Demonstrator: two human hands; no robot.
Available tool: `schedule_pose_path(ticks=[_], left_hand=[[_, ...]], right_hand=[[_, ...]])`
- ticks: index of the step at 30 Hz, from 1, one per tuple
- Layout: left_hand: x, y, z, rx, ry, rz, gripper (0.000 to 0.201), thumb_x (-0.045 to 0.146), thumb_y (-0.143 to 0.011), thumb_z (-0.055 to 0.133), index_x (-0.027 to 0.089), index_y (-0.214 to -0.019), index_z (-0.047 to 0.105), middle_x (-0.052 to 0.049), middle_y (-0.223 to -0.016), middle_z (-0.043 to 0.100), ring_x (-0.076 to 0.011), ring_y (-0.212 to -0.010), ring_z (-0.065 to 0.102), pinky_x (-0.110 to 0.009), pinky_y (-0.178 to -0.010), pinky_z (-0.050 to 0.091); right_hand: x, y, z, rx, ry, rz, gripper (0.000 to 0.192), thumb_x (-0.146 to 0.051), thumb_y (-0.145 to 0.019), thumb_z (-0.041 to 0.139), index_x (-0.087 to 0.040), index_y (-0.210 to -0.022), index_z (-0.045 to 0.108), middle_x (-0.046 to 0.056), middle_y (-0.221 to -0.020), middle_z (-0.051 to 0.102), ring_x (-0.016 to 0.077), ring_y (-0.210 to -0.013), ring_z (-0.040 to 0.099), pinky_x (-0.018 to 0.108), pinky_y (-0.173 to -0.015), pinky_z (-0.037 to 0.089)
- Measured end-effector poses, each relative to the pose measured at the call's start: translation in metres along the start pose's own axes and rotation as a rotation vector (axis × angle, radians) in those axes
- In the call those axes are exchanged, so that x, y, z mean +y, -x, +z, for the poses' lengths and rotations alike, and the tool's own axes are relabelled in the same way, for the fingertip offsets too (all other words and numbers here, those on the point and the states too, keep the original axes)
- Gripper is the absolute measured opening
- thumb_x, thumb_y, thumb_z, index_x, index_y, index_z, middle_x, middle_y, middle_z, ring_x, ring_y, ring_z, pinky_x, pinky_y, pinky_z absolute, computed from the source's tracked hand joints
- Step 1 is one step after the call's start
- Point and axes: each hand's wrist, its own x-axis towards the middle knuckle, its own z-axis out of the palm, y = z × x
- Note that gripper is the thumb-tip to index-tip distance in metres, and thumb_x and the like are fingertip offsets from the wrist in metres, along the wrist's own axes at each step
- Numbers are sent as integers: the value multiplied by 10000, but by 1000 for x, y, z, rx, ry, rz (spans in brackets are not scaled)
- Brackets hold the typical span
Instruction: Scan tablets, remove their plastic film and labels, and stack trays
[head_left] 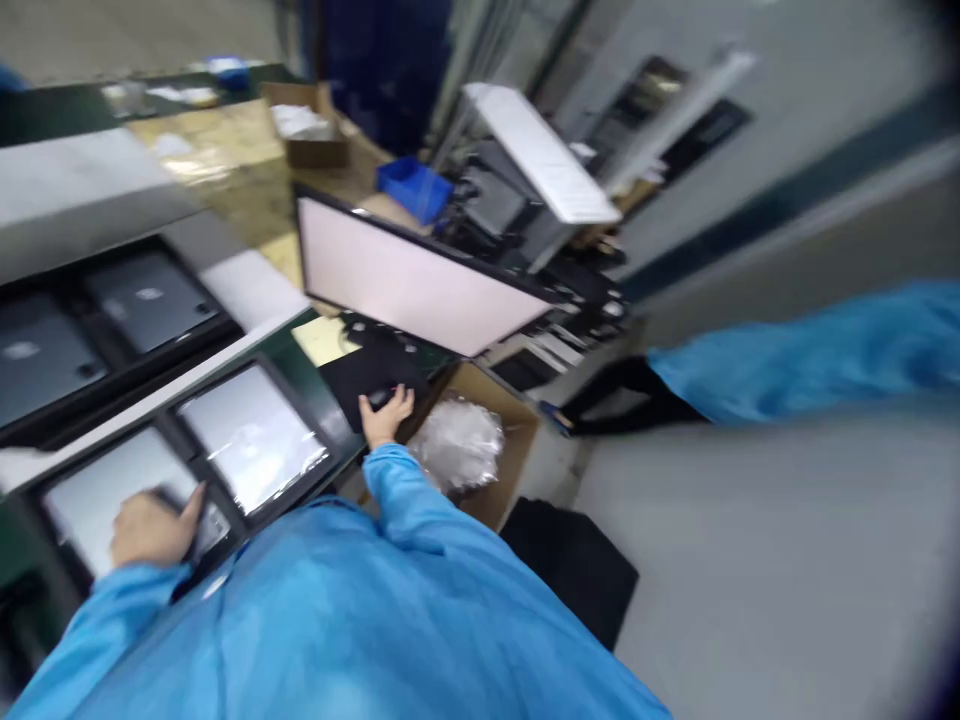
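Note:
My right hand rests on a black computer mouse, its fingers bent around the sides, on a dark mouse pad. Over the nearer flat silvery device, my left hand is blurred and curled. Something dark shows beside its thumb, too smeared to name. That device and a second shiny, film-covered one lie side by side in a black tray. Both of my sleeves are blue.
A monitor with a pale screen stands ahead. Farther left, another black tray holds grey panels. A cardboard box with clear plastic wrap sits beside my right arm. Another person's blue sleeve or coat appears at right.

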Motion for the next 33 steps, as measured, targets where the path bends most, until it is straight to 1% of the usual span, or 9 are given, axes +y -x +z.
schedule_pose_path(ticks=[4, 7, 9, 12, 16, 19, 24, 28, 33], left_hand=[[23, 8, 0, 36, -33, -75, 754, 708, -887, 506, 23, -1181, 618, -358, -1231, 603, -515, -1143, 627, -580, -958, 532], [17, -3, 10, 3, 119, -58, 503, 498, -883, 622, 61, -1128, 675, -335, -1279, 593, -505, -1191, 612, -591, -1022, 494], [0, -7, 15, -32, 318, -36, 259, 367, -828, 669, 126, -919, 695, -278, -1209, 648, -474, -1174, 633, -577, -1067, 476], [-41, -2, 16, -62, 516, -26, 119, 287, -810, 613, 185, -757, 640, -189, -1053, 719, -391, -1110, 677, -513, -1081, 500], [-106, 20, 17, 1, 1135, -163, 186, 346, -842, 598, 166, -848, 645, -182, -1193, 730, -336, -1194, 675, -484, -1066, 549], [-136, 38, 21, 49, 1550, -272, 196, 319, -808, 679, 158, -799, 567, -193, -1303, 692, -335, -1277, 650, -515, -1096, 540], [-150, 44, 26, 30, 1701, -228, 291, 345, -747, 739, 173, -760, 504, -177, -1273, 705, -351, -1296, 657, -563, -1119, 509], [-162, 39, 30, -4, 1808, -204, 328, 380, -714, 739, 190, -771, 477, -147, -1296, 718, -363, -1322, 641, -549, -1082, 538], [-170, 31, 35, -110, 2011, -216, 366, 368, -742, 722, 213, -791, 395, -87, -1328, 707, -345, -1385, 597, -548, -1093, 548]], right_hand=[[15, 14, -21, 55, 41, -291, 726, -485, -893, 678, -38, -1437, 501, 362, -1580, 314, 454, -1526, 297, 677, -1217, 315], [-5, 21, -34, 29, -64, -543, 438, -474, -938, 595, -157, -1238, 629, 280, -1540, 421, 432, -1482, 379, 719, -1166, 354], [-35, 36, -44, -137, -159, -700, 310, -451, -948, 583, -200, -1106, 674, 224, -1435, 558, 395, -1416, 476, 693, -1149, 403], [-87, 78, -50, -586, -290, -844, 248, -432, -950, 604, -223, -1024, 714, 157, -1215, 713, 311, -1224, 647, 553, -1091, 524], [-138, 154, -20, -1205, -338, -685, 195, -362, -946, 668, -211, -1042, 745, 81, -1024, 780, 204, -940, 749, 356, -902, 623], [-158, 209, 17, -1403, -243, -464, 85, -221, -906, 739, -197, -988, 741, 42, -946, 792, 163, -882, 765, 284, -854, 618], [-177, 260, 59, -1347, -45, -199, 150, -252, -936, 771, -179, -830, 694, 15, -773, 763, 106, -577, 697, 195, -591, 539], [-188, 271, 70, -1271, 12, -139, 303, -259, -948, 752, -177, -675, 652, 7, -637, 720, 87, -453, 609, 176, -471, 452], [-192, 278, 74, -1219, 2, -96, 306, -240, -906, 779, -174, -635, 653, 0, -581, 679, 81, -439, 570, 168, -447, 421]])
